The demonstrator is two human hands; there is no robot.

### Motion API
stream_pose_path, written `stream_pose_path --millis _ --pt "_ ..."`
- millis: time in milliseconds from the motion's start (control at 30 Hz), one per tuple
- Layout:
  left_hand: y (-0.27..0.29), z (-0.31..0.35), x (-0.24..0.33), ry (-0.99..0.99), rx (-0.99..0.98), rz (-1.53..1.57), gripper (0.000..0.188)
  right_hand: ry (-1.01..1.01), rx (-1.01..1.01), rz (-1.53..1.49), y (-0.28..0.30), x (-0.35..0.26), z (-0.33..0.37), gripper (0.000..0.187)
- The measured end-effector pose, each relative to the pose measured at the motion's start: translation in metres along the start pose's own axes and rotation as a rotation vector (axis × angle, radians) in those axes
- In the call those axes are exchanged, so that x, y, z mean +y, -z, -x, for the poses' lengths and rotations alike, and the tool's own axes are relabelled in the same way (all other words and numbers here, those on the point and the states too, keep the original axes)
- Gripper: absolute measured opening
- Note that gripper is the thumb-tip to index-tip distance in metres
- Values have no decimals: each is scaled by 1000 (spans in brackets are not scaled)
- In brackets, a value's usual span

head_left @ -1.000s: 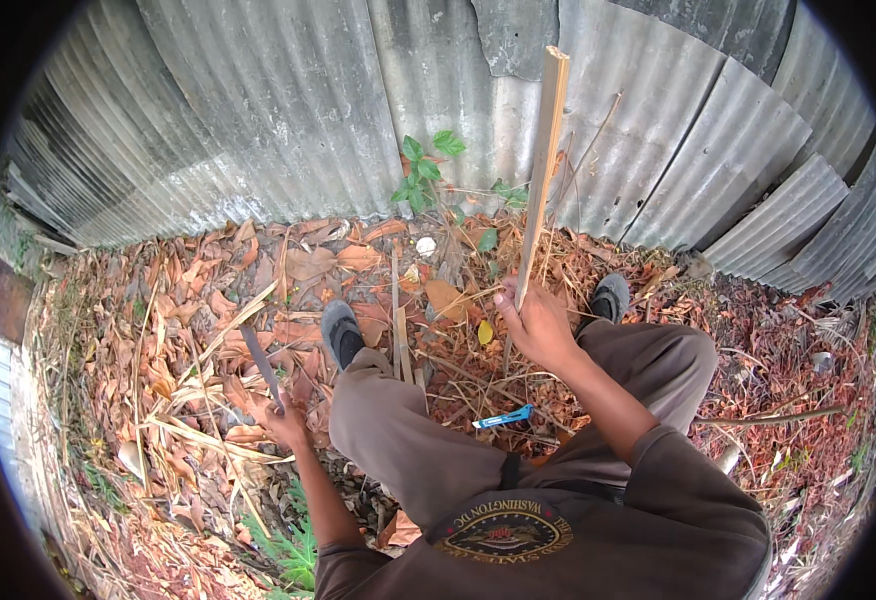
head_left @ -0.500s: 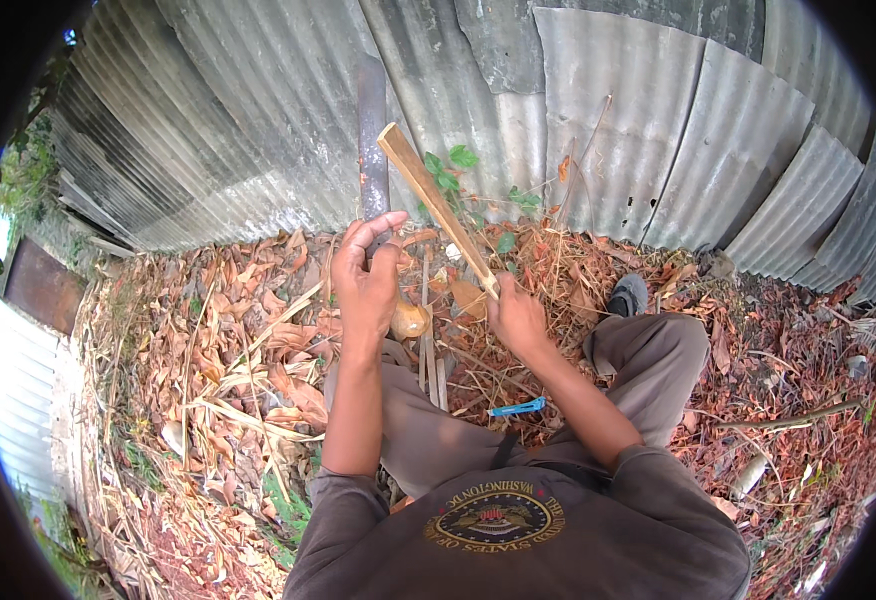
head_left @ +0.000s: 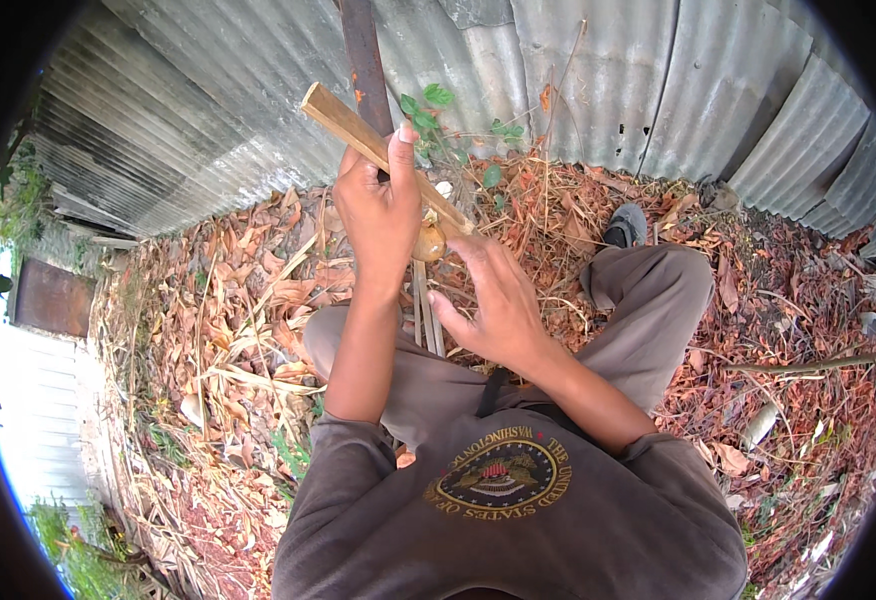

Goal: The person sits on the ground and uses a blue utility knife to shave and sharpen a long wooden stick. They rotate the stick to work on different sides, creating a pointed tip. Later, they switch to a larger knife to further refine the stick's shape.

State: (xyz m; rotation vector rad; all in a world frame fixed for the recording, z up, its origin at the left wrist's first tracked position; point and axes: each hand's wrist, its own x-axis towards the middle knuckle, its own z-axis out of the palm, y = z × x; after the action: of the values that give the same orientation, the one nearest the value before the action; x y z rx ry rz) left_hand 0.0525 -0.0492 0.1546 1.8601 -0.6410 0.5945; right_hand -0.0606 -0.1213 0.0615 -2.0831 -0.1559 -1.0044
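Observation:
My left hand [head_left: 382, 215] is closed around a light-brown wooden stick [head_left: 358, 132], its thumb lying over the stick. The stick slants from upper left down to the right. At its lower end my right hand [head_left: 498, 300] is open, fingers stretched and thumb apart, the fingertips close to or touching the stick. A long dark flat metal bar, like a blade [head_left: 363, 65], rises beyond my left hand; its lower part is hidden by that hand. Between my hands shows a rounded yellowish knob [head_left: 429, 242]; whether it joins the dark bar I cannot tell.
A corrugated metal fence [head_left: 598, 90] stands in front, with a small green plant [head_left: 433, 105] at its foot. Dry leaves [head_left: 258, 290] cover the ground. Thin pale strips [head_left: 426, 310] lie between my legs. A fallen branch [head_left: 803, 366] is at the right.
The stick has swung left into my left hand. My right hand has let go of its lower end and opened. The blue cutter seen on the ground before is out of sight.

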Motion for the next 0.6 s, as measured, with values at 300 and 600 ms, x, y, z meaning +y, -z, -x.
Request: stream_pose_path --millis 300,600 --pt "-5 18 18 3 -53 -57 28 -197 -198 80 0 -24 -38 46" --pt "5 -8 -1 -398 -26 -399 31 -322 -302 -98 -14 2 6 42"
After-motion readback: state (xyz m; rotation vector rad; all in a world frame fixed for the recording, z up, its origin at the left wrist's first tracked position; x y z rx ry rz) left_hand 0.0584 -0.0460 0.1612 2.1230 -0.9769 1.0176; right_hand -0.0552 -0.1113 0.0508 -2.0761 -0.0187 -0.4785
